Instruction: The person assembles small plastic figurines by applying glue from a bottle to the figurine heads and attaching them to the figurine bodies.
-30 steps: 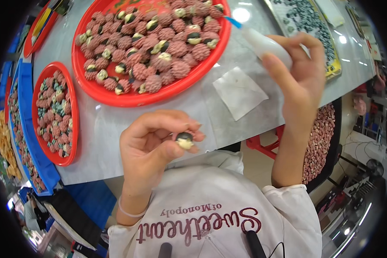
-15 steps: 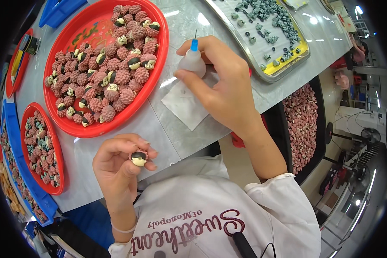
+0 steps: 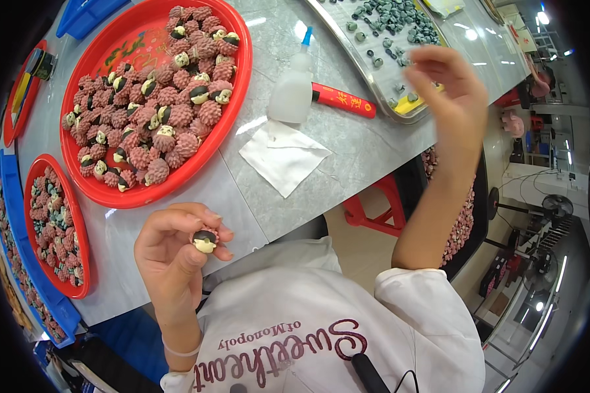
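Note:
Near the table's front edge, my left hand [image 3: 174,252] pinches a small pink ridged flower-shaped trinket [image 3: 205,241] with a black and cream front turned up. My right hand [image 3: 449,92], a little blurred, is raised over the near corner of a metal tray [image 3: 381,98] of small grey-green pieces [image 3: 416,33]. Its thumb and fingers are apart, and I see nothing between them. A translucent squeeze bottle [image 3: 292,95] with a blue needle tip stands in the middle of the table. Beside it lie a white tissue [image 3: 285,160] and a red tube [image 3: 344,100].
A large red round tray [image 3: 242,85] piled with similar pink trinkets takes up the left side. Farther left are a smaller red tray [image 3: 85,262] and a blue tray [image 3: 62,314], both filled. Below the right edge stand a red stool [image 3: 380,209] and a black bin of pink pieces [image 3: 462,226].
My right hand has let go of the squeeze bottle, which now stands on the table, and has moved right to the metal tray. My left hand keeps its trinket almost in place.

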Motion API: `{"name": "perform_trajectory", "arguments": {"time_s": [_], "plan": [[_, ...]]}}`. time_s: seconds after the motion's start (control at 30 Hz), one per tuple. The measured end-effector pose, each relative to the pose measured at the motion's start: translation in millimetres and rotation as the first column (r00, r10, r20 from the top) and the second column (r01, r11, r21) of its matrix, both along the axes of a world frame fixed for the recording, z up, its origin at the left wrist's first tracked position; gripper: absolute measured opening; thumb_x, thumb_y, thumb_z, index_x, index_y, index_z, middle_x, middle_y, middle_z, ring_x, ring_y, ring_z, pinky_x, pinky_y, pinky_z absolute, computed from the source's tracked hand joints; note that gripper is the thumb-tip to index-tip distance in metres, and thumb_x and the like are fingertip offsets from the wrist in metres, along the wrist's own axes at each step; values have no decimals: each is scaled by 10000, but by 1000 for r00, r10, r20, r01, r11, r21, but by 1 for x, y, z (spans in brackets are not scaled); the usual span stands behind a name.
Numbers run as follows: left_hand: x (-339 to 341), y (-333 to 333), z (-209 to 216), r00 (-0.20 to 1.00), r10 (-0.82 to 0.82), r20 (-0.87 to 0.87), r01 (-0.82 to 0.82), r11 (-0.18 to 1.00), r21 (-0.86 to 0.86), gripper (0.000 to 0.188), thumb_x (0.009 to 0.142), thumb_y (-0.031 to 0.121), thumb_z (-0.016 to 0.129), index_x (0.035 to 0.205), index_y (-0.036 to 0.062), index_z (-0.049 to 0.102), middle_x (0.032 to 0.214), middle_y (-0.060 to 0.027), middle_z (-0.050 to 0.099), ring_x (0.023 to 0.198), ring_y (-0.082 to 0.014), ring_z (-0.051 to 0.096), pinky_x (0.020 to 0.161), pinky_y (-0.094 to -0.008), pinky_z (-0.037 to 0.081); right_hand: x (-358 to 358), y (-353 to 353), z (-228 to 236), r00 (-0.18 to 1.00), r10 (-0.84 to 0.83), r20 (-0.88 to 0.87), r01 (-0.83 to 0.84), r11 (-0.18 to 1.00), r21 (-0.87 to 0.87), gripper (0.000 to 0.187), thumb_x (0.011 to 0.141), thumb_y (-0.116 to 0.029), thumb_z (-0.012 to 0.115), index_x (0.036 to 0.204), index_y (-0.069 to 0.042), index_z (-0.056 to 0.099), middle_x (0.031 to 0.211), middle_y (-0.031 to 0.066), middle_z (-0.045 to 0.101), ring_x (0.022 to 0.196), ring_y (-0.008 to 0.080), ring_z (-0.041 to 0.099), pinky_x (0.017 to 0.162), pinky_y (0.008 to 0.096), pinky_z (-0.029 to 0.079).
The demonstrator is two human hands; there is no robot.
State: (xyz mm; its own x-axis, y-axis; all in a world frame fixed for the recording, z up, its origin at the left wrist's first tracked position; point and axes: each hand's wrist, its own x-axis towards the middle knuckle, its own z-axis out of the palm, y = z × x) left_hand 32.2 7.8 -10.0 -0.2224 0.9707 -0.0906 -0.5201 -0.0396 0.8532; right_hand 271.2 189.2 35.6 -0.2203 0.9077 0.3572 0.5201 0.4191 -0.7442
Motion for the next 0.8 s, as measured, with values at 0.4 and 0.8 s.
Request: {"name": "perform_trajectory", "arguments": {"time_s": [0.4, 0.8], "plan": [[3, 2, 4, 999, -24, -37, 23, 1000, -6, 262, 752, 162, 622, 906, 12, 472, 883, -114, 491, 721, -165, 554, 529, -209, 486, 61, 42, -10, 856, -11, 516, 114, 979, -170, 125, 710, 3, 550, 825, 30, 588, 694, 32, 573, 640, 84, 514, 600, 217, 414], [0, 2, 1, 999, -49, 10, 49, 998, 28, 268, 748, 126, 621, 912, -33, 480, 904, -175, 512, 771, -229, 579, 604, -292, 529, 62, 14, -5, 974, 10, -226, -74, 958, -276, 156, 819, -38, 473, 961, 24, 491, 928, 81, 509, 738, 123, 499, 676, 201, 393]]}}
